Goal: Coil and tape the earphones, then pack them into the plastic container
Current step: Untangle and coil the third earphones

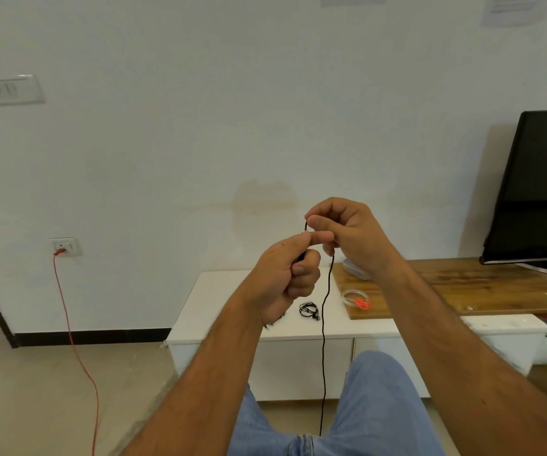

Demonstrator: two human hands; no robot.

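Note:
Both hands are raised in front of the wall, holding a black earphone cable (324,324). My left hand (285,274) grips one end of it in a fist, thumb on top. My right hand (344,235) pinches the cable just above, between thumb and forefinger. From the right hand the cable hangs straight down past the white cabinet to my lap. A second pair of black earphones (309,310) lies coiled on the white cabinet top (219,307). A clear plastic container (356,269) sits on the wooden board, partly hidden behind my right wrist.
A tape roll (352,296) and red-handled scissors (362,304) lie on the wooden board (463,284). A dark TV (542,189) stands at the right. A red cord (78,350) runs from a wall socket down to the floor at the left. My jeans-clad legs fill the bottom.

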